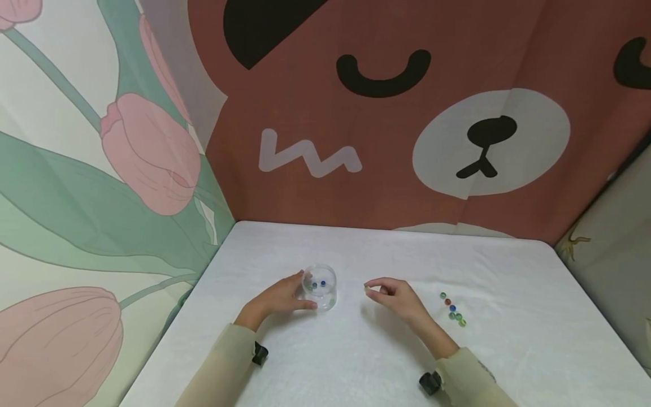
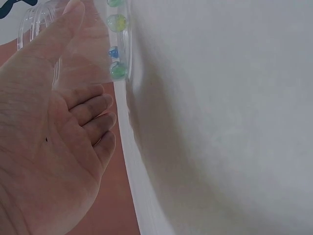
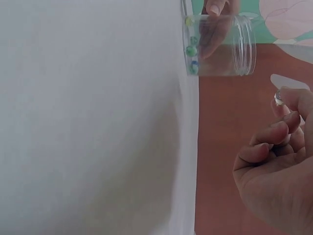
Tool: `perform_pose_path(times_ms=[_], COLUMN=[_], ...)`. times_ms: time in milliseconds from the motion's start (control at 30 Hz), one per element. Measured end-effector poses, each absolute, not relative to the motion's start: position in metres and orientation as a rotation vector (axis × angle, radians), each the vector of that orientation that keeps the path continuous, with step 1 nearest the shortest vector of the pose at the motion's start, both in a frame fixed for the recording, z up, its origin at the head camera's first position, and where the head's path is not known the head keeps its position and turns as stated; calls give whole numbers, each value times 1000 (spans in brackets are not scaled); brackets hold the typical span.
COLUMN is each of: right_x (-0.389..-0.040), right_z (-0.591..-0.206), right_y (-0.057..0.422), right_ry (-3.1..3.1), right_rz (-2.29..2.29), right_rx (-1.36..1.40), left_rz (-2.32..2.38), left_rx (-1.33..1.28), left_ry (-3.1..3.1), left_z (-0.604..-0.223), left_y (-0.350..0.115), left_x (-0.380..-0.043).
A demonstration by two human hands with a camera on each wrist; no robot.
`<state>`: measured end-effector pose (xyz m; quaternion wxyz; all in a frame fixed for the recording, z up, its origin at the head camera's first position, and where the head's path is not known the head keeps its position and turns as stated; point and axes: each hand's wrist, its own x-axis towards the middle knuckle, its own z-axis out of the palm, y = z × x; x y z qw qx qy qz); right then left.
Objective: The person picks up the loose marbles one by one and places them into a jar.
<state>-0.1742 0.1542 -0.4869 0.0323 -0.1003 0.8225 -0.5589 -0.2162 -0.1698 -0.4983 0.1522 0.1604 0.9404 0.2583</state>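
A clear plastic jar stands upright on the white-covered table with its mouth uncovered. My left hand holds it from the left side, thumb in front and fingers behind. Several glass marbles, green, yellow and blue, lie on the jar's bottom. To the right of the jar, my right hand is raised above the table. Between its thumb and index finger it pinches one small marble, mostly covered by the fingertips. The other fingers of that hand are curled in.
Right of my right hand, several loose marbles form a slanting line on the white tablecloth, green, red, blue and yellow-green. Behind the table hangs a brown bear-print cloth, and a tulip-print cloth hangs at the left.
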Motion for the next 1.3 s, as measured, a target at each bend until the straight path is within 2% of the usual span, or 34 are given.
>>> perform_pose_path(times_ms=[667,1300], right_x=[-182,-196], right_z=[-480,-484], right_y=[110,73], right_ry=[2443,2436], right_rz=[-1793,-1841], right_rx=[-294,-394], left_rz=[780,745], left_rx=[483,504], left_ry=[2689,2694], left_z=[-495,-497], left_y=[-170,-170], left_x=[-215,-217])
